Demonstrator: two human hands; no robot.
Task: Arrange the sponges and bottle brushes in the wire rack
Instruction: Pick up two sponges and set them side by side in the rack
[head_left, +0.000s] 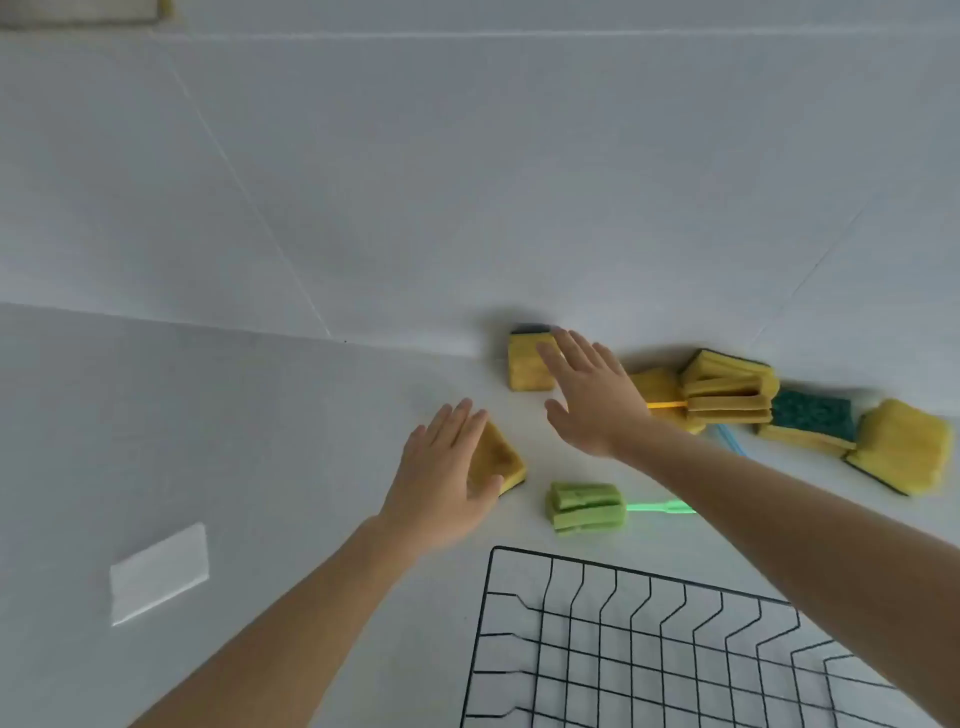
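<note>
A black wire rack (613, 639) lies at the bottom right with nothing in it. My left hand (441, 483) hovers flat, fingers spread, over a yellow sponge (501, 460). My right hand (587, 395) is spread open beside an upright yellow sponge (527, 364) at the wall, partly covering it. A green bottle brush (587, 506) lies just beyond the rack, its handle passing under my right forearm. To the right, a yellow bottle brush (727, 389) with an orange handle lies among more sponges, one green side up (810, 415) and one yellow (904, 447).
A white counter meets a white tiled wall just behind the sponges. A pale rectangular card (158, 571) lies on the counter at the left. A blue handle (730, 436) pokes out under the sponge pile beside my right wrist.
</note>
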